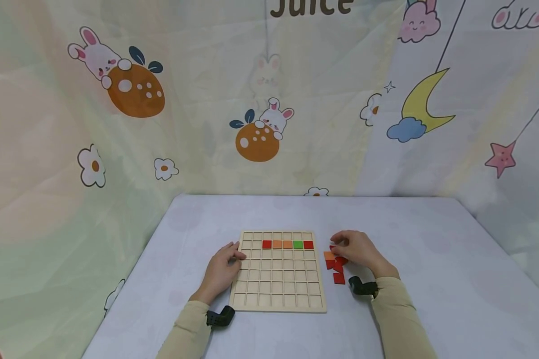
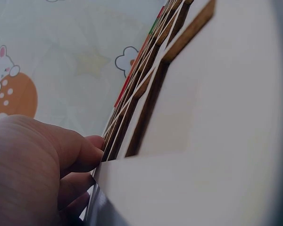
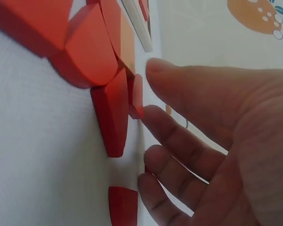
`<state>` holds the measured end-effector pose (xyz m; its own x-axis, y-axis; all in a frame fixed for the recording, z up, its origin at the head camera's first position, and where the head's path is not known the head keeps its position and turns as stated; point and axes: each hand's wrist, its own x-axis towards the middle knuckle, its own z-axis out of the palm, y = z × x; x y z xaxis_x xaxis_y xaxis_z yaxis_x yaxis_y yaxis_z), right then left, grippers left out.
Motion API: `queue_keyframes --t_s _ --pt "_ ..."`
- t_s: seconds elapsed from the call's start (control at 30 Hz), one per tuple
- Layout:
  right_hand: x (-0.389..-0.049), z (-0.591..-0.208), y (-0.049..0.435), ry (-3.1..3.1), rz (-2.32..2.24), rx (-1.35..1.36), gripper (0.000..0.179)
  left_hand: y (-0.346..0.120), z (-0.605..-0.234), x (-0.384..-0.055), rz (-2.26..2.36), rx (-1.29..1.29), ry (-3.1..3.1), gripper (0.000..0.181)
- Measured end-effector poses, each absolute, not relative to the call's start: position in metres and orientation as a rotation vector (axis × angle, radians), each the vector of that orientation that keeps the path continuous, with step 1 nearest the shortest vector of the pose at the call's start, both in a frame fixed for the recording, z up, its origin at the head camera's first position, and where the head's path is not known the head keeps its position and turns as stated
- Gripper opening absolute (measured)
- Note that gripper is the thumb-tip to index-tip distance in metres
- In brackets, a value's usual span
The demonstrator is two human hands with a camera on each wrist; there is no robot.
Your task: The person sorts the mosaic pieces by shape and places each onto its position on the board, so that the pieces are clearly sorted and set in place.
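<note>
A pale wooden grid board (image 1: 278,310) lies on the table, its squares edged by thin raised strips. Its second row from the far edge carries a red tile (image 1: 267,245), two orange tiles (image 1: 282,245), a green tile (image 1: 298,245) and another red tile (image 1: 308,245). My left hand (image 1: 222,269) grips the board's left edge, thumb and fingers at the rim (image 2: 132,176). Over a small pile to the board's right hovers my right hand (image 1: 357,248), thumb and forefinger apart. Its forefinger tip is right beside a small red piece (image 3: 137,96).
Several loose red pieces (image 1: 339,278) lie right of the board, one with a rounded side (image 3: 87,52), together with an orange tile (image 1: 329,256). The white-covered table (image 1: 431,239) reaches back to a printed cloth wall (image 1: 197,124).
</note>
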<state>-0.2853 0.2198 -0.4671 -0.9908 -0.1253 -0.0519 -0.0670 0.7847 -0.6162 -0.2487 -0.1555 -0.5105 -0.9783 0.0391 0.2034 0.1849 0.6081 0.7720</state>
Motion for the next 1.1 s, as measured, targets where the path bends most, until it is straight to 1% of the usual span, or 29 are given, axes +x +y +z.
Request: queue_keyframes --t_s 0.13,0.4,0.93,1.1 --pt "-0.2839 -0.4668 0.2201 2.870 -0.980 -0.171 0.034 -0.1552 -0.5104 -0.2485 -1.308 -0.194 -2.662 0.016" --pt "-0.2829 -0.4663 0.2183 2.836 -0.979 -0.233 0.036 -0.1552 -0.5111 -0.2489 -1.306 -0.194 -2.660 0.016" --pt "-0.2840 -0.4719 0.2141 2.871 -0.945 -0.214 0.031 -0.1562 -0.5123 -0.2486 -1.314 -0.182 -2.668 0.016" --pt "-0.2837 -0.4707 0.2121 2.881 -0.953 -0.219 0.032 -0.1559 -0.5112 -0.2481 -1.318 -0.185 -2.664 0.016"
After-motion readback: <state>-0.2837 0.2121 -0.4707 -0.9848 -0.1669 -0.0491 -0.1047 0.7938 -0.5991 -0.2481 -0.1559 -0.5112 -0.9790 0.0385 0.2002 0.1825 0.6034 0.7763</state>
